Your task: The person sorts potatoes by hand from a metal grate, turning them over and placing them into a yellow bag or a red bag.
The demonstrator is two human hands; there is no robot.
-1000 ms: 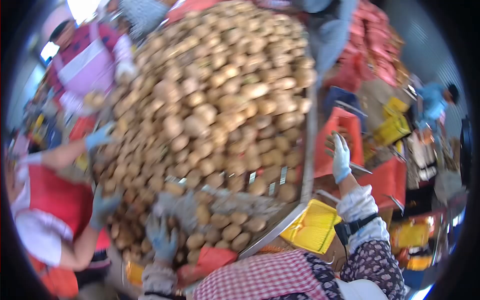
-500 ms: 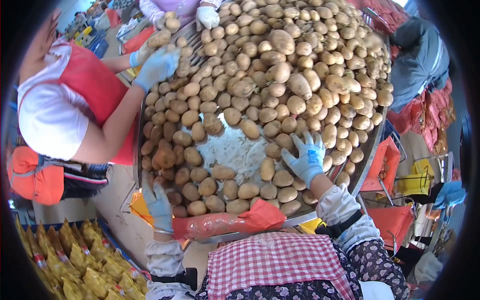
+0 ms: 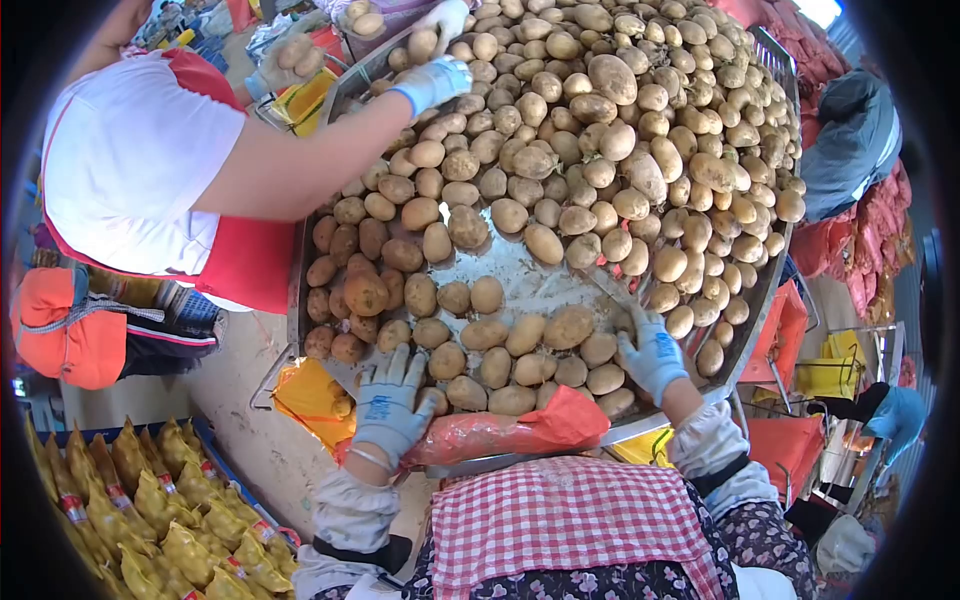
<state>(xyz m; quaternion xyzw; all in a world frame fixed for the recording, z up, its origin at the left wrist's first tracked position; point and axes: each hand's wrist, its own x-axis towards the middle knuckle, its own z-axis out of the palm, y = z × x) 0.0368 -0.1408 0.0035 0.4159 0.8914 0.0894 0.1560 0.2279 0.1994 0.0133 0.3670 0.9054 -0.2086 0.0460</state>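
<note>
My left hand [image 3: 390, 408], in a light blue glove, lies over the front left edge of the metal sorting table with its fingers spread, touching the nearest potatoes. My right hand [image 3: 652, 356], gloved alike, rests at the right end of the front potatoes, its fingers stretched out toward the pile; the fingertips are partly hard to make out. Between my hands lie loose potatoes [image 3: 484, 333] in rough rows. Behind them shows a bare, wet patch of the metal table [image 3: 520, 283]. A red plastic-wrapped roll [image 3: 478, 436] runs along the front edge.
A co-worker in a red apron [image 3: 252, 262] reaches over the table from the left with a gloved hand [image 3: 436, 84]. Another person's gloved hand [image 3: 446, 20] is at the back. A crate of yellow bags [image 3: 150, 500] stands lower left; red bags [image 3: 782, 452] hang at right.
My left hand has moved right and inward, up against the front potatoes. My right hand has come slightly nearer, the front potatoes now closer together. The co-worker's arm reaches farther across.
</note>
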